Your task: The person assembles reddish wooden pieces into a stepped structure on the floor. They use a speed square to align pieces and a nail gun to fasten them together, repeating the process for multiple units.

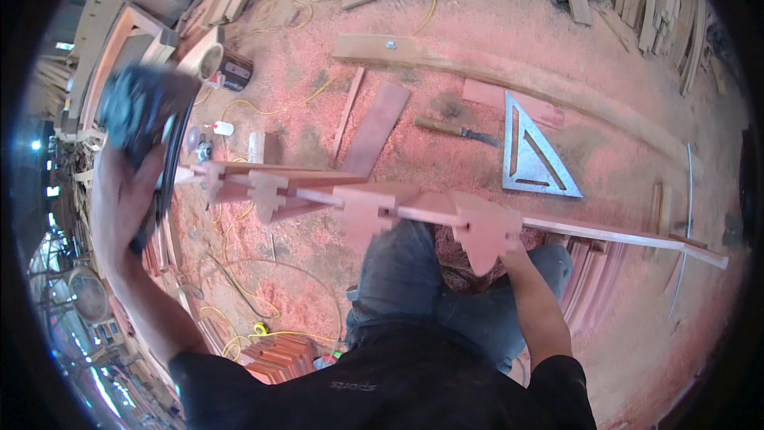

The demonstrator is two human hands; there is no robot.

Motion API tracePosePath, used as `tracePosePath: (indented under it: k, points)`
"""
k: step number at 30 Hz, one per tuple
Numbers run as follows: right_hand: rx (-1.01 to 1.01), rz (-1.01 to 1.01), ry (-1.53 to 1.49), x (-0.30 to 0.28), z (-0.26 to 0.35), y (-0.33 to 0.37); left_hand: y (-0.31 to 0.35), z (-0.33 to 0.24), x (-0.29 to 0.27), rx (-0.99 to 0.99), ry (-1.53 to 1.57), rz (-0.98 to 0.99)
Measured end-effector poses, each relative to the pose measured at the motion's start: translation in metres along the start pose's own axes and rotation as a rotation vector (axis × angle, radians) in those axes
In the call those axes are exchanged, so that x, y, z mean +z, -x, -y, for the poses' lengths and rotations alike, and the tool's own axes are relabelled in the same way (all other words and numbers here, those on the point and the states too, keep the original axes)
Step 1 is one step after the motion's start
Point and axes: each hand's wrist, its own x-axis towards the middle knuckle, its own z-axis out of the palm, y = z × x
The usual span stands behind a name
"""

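Observation:
My left hand [119, 203] is closed round the handle of a dark nail gun [147, 111], raised at the left and smeared by motion. Across my lap lies a long reddish wooden frame [609, 229] with several stepped, notched pieces along it. My right hand [514, 253] grips this frame from the near side, by a notched wooden piece [484, 231]; its fingers are mostly hidden behind the wood. The frame's left end lies close to the nail gun; whether they touch I cannot tell.
Beyond the frame, a metal set square [537, 155], a wooden-handled blade [454, 129] and a reddish board [378, 127] lie on sawdust-covered ground. A long plank [557, 99] curves behind them. Yellow cord [314, 91] trails at left. Stacked reddish pieces [278, 357] stand at near left.

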Motion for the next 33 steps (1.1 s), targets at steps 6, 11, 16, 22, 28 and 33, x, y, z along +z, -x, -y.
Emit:
tracePosePath:
  k: [6,11,16,22,28,33]
  points:
    - [0.172,0.207,-0.025,-0.11,0.047,-0.014,0.212,0.147,0.094,-0.45,-0.066,0.029]
    - [0.145,0.246,-0.016,-0.15,0.062,-0.012,0.336,0.212,0.374,-0.185,-0.008,0.04]
    - [0.121,0.184,0.027,-0.137,0.058,-0.009,0.421,0.191,0.539,-0.473,0.099,0.162]
    - [0.105,0.096,0.053,-0.116,0.05,-0.015,0.294,0.128,0.395,-0.115,0.092,0.736]
    - [0.081,0.078,0.142,-0.119,0.051,-0.007,0.116,-0.064,0.157,0.745,0.436,-0.103]
    - [0.043,-0.126,0.121,-0.137,0.063,-0.002,0.037,-0.175,0.175,0.862,0.021,0.349]
